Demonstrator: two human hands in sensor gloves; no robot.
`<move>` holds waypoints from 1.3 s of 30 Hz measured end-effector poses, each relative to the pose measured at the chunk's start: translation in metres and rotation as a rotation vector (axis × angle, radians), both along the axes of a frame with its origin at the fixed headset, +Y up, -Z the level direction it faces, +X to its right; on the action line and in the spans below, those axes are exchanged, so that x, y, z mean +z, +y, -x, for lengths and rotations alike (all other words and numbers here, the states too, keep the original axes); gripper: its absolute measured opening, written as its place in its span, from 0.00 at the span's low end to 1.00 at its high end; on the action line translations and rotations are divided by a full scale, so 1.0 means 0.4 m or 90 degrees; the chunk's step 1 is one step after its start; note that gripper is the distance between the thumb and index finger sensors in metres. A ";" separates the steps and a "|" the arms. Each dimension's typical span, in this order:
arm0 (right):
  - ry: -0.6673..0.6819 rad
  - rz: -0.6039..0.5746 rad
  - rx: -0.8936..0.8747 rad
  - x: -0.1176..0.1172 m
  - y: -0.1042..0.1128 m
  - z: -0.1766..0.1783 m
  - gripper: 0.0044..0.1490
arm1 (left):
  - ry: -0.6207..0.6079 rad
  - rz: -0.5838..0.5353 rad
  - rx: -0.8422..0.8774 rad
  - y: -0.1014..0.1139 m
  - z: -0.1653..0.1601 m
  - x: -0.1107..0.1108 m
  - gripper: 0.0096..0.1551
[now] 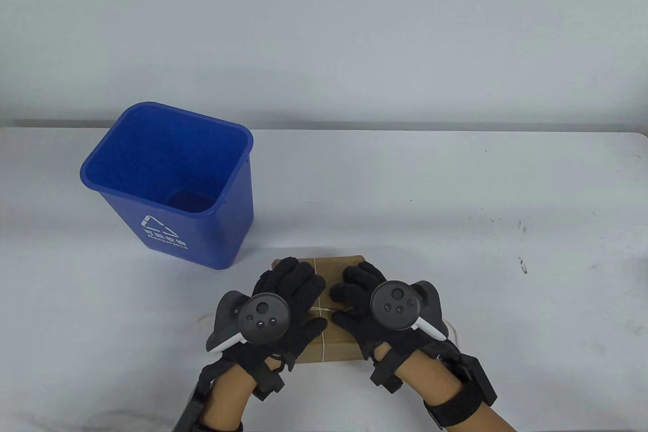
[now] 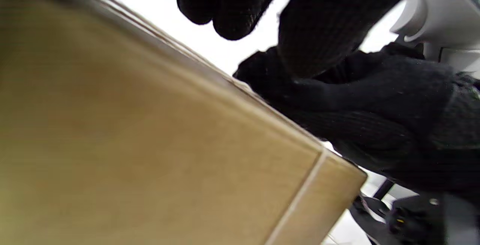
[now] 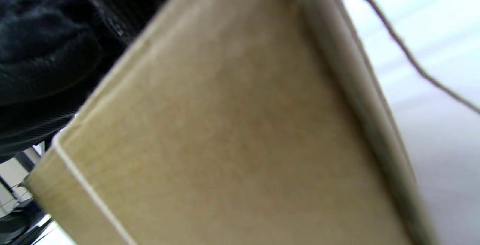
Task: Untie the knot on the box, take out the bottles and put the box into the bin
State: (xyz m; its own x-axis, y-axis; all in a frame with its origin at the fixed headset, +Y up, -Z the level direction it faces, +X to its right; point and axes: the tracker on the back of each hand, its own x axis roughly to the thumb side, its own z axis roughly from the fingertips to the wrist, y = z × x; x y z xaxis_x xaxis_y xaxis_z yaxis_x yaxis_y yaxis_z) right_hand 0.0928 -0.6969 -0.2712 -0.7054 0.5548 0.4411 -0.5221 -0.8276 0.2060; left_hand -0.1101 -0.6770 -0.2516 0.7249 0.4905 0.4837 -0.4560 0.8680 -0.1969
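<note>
Both hands on the tied box, knot not undone yet

Nearest the table's front edge, the left hand (image 1: 293,295) and right hand (image 1: 362,300) lie on top of the brown box (image 1: 336,267), which sits flat on the white table (image 1: 455,209). The fingers of both meet around the middle, right where the string (image 1: 324,309) crosses the lid. Looks like they're working at the string, but honestly I can't tell whether either hand actually has it pinched or is just resting there. In the right wrist view a loose bit of string trails off the box's side. Farther back on the left stands the blue bin (image 1: 172,184), well apart from the box, open top up.
</note>
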 end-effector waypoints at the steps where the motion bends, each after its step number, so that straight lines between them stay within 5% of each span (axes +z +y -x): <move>1: -0.002 -0.003 0.000 0.000 0.003 0.001 0.27 | -0.007 0.007 0.005 -0.006 -0.004 -0.002 0.51; 4: -0.021 -0.053 0.018 0.005 0.019 0.001 0.22 | -0.013 0.022 -0.057 -0.038 -0.002 0.001 0.62; 9: 0.002 -0.106 0.062 0.015 0.024 0.020 0.22 | -0.012 -0.002 -0.071 -0.073 0.002 0.008 0.61; 17: 0.041 -0.016 0.016 -0.009 0.004 0.004 0.23 | -0.018 0.002 -0.058 -0.080 0.009 0.004 0.60; 39: 0.132 0.026 0.017 -0.004 0.007 -0.045 0.23 | -0.027 -0.002 -0.032 -0.087 0.005 0.011 0.59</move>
State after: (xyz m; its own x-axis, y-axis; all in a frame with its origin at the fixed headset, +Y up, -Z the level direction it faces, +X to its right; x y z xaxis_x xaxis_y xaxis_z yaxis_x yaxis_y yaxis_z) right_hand 0.1107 -0.6941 -0.2728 -0.6170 0.5573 0.5556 -0.4428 -0.8295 0.3402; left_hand -0.1122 -0.7116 -0.2471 0.7279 0.4520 0.5156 -0.4026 0.8904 -0.2123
